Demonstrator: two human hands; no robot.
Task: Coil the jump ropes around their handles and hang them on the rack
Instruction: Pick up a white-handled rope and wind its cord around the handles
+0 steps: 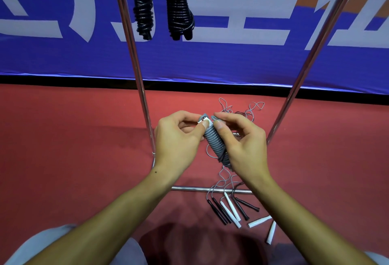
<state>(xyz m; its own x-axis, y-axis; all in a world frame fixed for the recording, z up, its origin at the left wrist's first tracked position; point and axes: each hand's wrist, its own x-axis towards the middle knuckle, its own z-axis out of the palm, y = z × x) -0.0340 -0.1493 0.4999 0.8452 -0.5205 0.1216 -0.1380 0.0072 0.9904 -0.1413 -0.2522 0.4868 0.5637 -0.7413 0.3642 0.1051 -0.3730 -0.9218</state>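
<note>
Both hands — left hand [179, 136], right hand [242, 140] — pinch the grey coiled rope [214, 140], apparently securing its end. Next, probably, hang it on the rack [134, 58] beside the black bundles [162, 6].

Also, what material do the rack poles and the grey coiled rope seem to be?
The rack poles look like polished metal, probably chromed steel: they show bright mirror-like streaks. The grey coiled rope looks like matte plastic or rubber cord, smooth and dull; which one is unclear.
</note>
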